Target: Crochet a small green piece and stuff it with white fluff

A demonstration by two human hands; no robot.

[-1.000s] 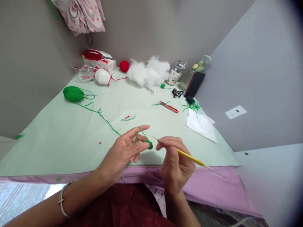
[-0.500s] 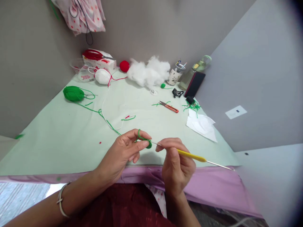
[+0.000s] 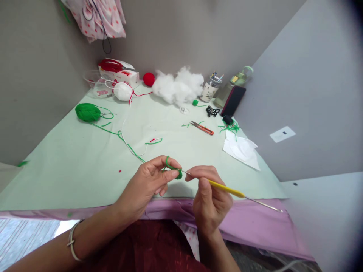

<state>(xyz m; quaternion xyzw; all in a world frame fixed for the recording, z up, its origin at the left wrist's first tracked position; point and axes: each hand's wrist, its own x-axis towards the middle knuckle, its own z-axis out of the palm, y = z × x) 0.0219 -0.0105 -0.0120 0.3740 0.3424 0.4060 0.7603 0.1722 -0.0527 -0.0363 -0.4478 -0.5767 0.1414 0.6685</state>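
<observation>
My left hand (image 3: 147,185) pinches a small green crochet piece (image 3: 178,174) between thumb and fingers, with green yarn looped over the forefinger. That strand (image 3: 124,141) trails back across the table to a green yarn ball (image 3: 87,112) at the far left. My right hand (image 3: 211,196) grips a yellow-handled crochet hook (image 3: 227,189); its metal tip sits at the green piece. Both hands hover over the near edge of the pale green table (image 3: 70,166).
Red-handled snips (image 3: 202,128) and green yarn scraps (image 3: 231,127) lie mid-table. White paper (image 3: 242,149) sits right. At the back are white stuffing (image 3: 178,87), a red yarn ball (image 3: 149,79), a white yarn ball (image 3: 123,91), a cup (image 3: 209,90), a bottle (image 3: 229,88) and a dark phone (image 3: 233,101).
My left forefinger has curled down from outstretched onto the green piece. The hook tip has moved left into the piece, and the hook's handle has tilted lower.
</observation>
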